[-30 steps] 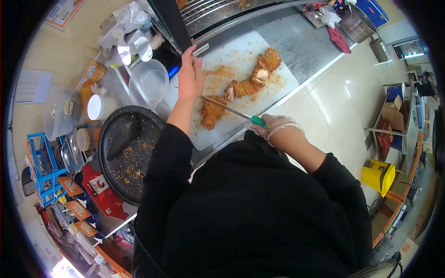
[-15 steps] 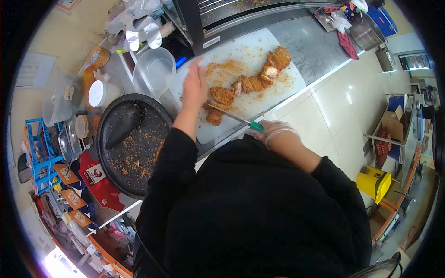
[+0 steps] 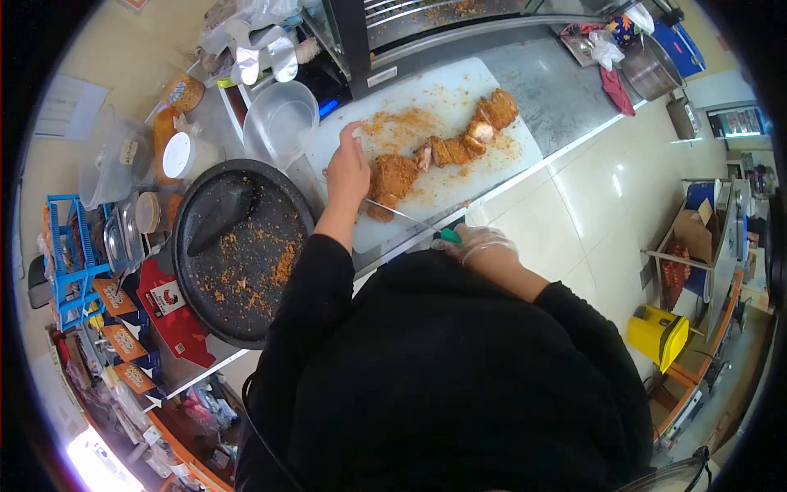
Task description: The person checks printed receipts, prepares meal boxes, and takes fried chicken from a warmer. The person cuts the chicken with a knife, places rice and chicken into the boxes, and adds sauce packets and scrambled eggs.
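My right hand (image 3: pixel 485 244), in a clear plastic glove, grips the green handle of a knife (image 3: pixel 402 215). The thin blade points left, its tip side at the lower part of a piece of breaded fried chicken (image 3: pixel 393 176). Beside that piece is my left hand (image 3: pixel 350 168), its fingers stretched toward the back of the white cutting board (image 3: pixel 484 78); whether it touches the chicken or the blade I cannot tell. Cut fried chicken strips (image 3: pixel 451 151) run in a row to the right, ending in a larger chunk (image 3: pixel 498 107). Crumbs are scattered over the board.
Left of the board stands a round black pan (image 3: pixel 246 271) with crumbs and a dark scoop (image 3: pixel 225 217). Behind it are a clear plastic tub (image 3: pixel 281 123) and a white-lidded container (image 3: pixel 176 156). A glass display case (image 3: pixel 443 37) borders the board's back. A steel pot (image 3: pixel 652 66) sits far right.
The knife and my right hand have shifted slightly left and down, the blade now lower at the chicken. My left hand has come down a little, and the left chicken pieces sit closer together.
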`<state>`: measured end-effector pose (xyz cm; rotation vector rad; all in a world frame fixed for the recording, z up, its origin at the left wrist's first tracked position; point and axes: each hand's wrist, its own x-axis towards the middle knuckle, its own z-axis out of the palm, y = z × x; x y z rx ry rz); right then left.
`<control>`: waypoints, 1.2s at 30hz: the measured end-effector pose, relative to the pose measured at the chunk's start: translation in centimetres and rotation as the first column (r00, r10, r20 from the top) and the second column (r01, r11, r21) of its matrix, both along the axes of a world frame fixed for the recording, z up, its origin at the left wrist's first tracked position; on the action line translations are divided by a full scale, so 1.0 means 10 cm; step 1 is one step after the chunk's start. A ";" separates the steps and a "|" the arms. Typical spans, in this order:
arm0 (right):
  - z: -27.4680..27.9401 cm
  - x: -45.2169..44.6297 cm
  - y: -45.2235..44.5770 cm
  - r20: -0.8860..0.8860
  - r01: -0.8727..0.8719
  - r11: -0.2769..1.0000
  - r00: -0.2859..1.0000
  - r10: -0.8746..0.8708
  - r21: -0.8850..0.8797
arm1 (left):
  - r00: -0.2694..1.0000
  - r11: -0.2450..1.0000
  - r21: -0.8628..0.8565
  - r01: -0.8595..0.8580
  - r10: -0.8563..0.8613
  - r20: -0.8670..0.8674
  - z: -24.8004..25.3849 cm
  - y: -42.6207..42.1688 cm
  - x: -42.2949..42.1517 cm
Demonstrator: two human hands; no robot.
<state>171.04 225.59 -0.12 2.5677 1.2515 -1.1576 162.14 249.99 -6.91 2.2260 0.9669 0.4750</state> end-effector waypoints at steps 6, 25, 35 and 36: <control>0.43 0.50 0.04 0.060 -0.166 0.977 0.985 0.159 0.132 | 0.891 0.973 0.114 -0.202 0.134 0.433 0.47 -0.04 -0.03; 0.29 0.33 1.37 0.266 -0.712 0.656 0.702 0.661 0.250 | 0.630 0.751 -0.243 -0.614 0.651 0.424 0.56 -1.95 -0.87; -0.25 0.02 1.38 0.364 -0.841 0.434 0.534 0.763 0.324 | 0.359 0.477 -0.161 -0.864 0.809 0.465 0.66 -2.56 -1.16; -0.23 0.05 1.39 0.388 -0.862 0.382 0.494 0.778 0.332 | 0.345 0.457 -0.144 -0.878 0.811 0.472 0.67 -2.58 -1.21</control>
